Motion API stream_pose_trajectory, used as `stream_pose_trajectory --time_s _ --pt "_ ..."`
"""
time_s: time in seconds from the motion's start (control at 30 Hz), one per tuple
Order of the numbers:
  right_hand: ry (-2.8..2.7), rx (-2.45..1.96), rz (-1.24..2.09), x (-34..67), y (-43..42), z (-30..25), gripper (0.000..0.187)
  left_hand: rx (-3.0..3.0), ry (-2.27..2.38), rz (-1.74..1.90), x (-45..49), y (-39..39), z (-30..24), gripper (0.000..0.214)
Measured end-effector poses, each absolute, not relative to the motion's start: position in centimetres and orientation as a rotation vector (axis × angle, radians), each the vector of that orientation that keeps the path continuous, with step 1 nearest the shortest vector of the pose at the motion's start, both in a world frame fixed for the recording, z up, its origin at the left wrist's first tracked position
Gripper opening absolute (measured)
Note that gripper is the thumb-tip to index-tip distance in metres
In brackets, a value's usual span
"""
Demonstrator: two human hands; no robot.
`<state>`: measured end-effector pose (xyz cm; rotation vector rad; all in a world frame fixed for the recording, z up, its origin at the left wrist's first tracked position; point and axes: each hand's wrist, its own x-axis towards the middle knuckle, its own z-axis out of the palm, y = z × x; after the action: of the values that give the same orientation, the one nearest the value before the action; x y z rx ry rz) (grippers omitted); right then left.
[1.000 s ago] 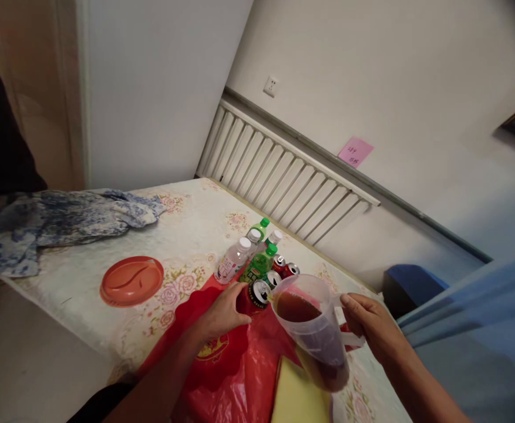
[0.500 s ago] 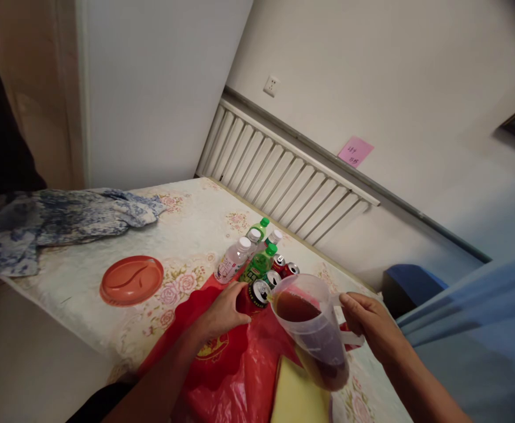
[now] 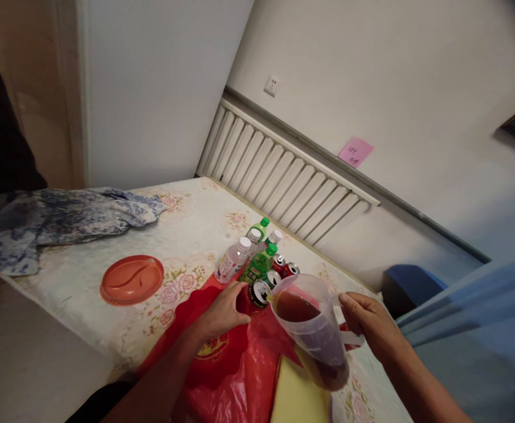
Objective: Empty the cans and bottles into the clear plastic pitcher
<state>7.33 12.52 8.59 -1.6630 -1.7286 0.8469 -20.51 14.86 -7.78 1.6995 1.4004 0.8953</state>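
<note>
My right hand grips the handle of a clear plastic pitcher holding dark brown liquid, tilted with its spout over an opened red can. My left hand wraps round that can's side, steadying it on a red plastic bag. Just behind stand two more red cans, a green bottle and a pale bottle with a white cap.
A floral-covered table carries an orange plate at left and a blue patterned cloth at the far left. A yellow sheet lies near me. A radiator runs along the wall, and a blue bin sits beyond the table.
</note>
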Motion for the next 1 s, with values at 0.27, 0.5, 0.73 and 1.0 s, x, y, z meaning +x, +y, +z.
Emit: stream_pose_trajectory --time_s 0.27,0.5,0.73,1.0 --pt "-1.724 -1.685 0.822 6.9 12.4 8.9 0.059 1.728 1.345 0.969 -20.4 15.0 -8.3 0.076" --pt "-1.767 -1.677 0.814 7.4 12.5 8.5 0.056 1.764 1.284 1.034 -20.5 15.2 -8.8 0.072" --pt "-1.740 -1.682 0.836 7.4 12.5 8.4 0.057 1.781 1.280 1.025 -20.4 15.3 -8.9 0.071" --pt "-1.728 -1.642 0.866 7.3 12.5 8.0 0.057 1.770 1.245 1.085 -20.4 15.5 -9.4 0.069"
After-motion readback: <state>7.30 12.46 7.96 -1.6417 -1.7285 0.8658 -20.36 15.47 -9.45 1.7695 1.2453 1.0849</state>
